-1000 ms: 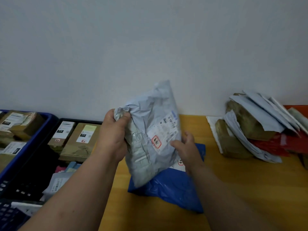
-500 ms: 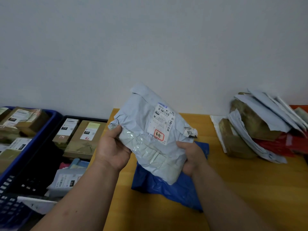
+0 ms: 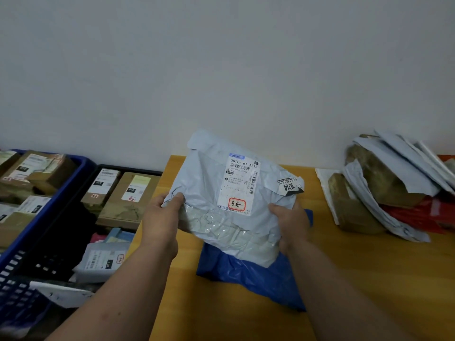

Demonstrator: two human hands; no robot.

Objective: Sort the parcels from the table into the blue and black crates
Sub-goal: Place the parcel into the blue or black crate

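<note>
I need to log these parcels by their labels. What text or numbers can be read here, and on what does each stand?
"501E- M1 A21B": top of the white label on the grey parcel held in both hands.
"1014": black-and-white sticker at that parcel's right edge.
"010": black tags on the boxes in the black crate.
Red stamp, barcodes and fine print: too small or blurred to read.

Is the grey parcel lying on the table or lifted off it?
Lifted. Both hands, left hand and right hand, grip the grey parcel by its sides above the blue parcel on the table.
</note>
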